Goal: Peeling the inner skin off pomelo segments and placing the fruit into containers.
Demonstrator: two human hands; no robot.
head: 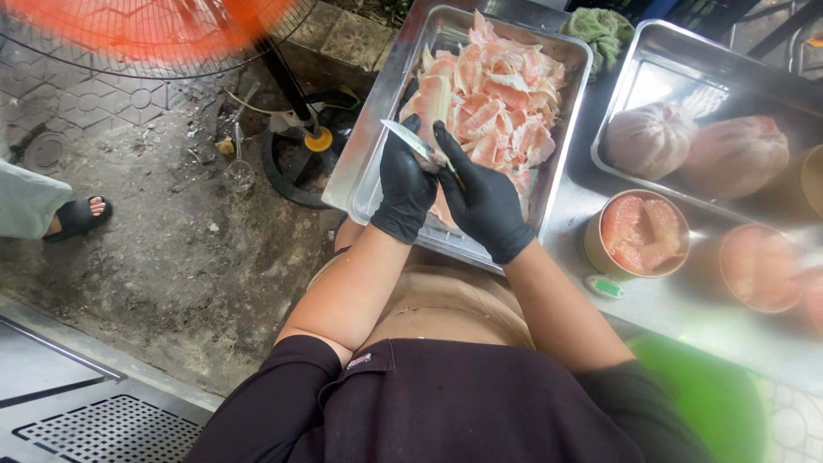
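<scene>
1. The person stands at a steel counter (686, 317) and works over a long steel tray (377, 146) that is heaped with pink-and-white pomelo peelings (506, 94). Both hands wear black gloves.

2. The left hand (403, 184) is closed around a pomelo segment (431, 101), which sticks up past the fingers at the near left part of the tray, above the heap.

3. The right hand (484, 201) is closed on a small knife (410, 140); its pale blade crosses in front of the left fingers and points left, lying against the near side of the segment.

4. To do the peeling well, the blade would best stay flat and shallow under the white membrane, so that it lifts skin and not flesh. This is a judgement from how the blade lies.

5. The edge passes just beside the left thumb, so a short, slow stroke directed away from the fingers seems the safer way.

6. Holding the segment over the tray lets the strips drop onto the heap rather than onto the ground.

7. To the right, on the counter, a round tub of peeled flesh (641, 233) stands near, with a second tub (761, 267) further right.

8. A second steel tray (660, 60) at the far right holds two whole peeled pomelos (696, 144).

9. A fan with an orange blade (146, 17) stands far left on the ground, and another person's sandalled foot (79, 216) shows at the left edge.
</scene>
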